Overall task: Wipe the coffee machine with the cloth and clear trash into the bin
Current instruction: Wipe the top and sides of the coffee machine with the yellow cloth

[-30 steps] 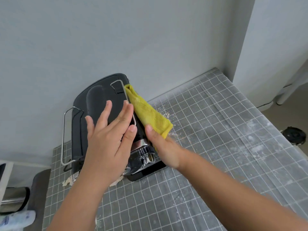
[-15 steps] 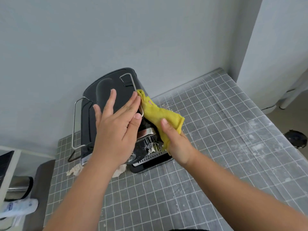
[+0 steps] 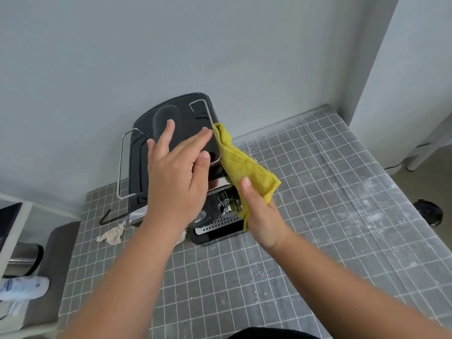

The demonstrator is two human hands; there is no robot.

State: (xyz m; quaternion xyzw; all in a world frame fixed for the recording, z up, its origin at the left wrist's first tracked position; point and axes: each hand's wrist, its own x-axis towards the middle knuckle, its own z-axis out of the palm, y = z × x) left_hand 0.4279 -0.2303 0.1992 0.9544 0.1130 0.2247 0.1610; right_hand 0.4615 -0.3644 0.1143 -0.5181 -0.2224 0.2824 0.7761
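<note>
A black coffee machine [image 3: 181, 118] with a chrome drip tray stands against the wall on the grey gridded mat [image 3: 318, 216]. My left hand [image 3: 176, 177] lies flat on its top, fingers spread. My right hand [image 3: 261, 216] grips a yellow cloth [image 3: 244, 165] and presses it against the machine's right side, the cloth reaching up to the top edge. A crumpled off-white paper scrap [image 3: 111, 236] lies on the mat left of the machine's base; another bit shows under my left wrist.
A metal bin [image 3: 22, 260] sits low at the left, beside a white shelf and a white bottle [image 3: 22, 287]. Crumbs [image 3: 252, 152] and white dust speckle the mat. A round black object [image 3: 428, 212] lies on the floor at right.
My right hand has shifted along the machine's right side with the cloth, which now stretches higher up the edge. My left hand stays on top. The view has moved slightly.
</note>
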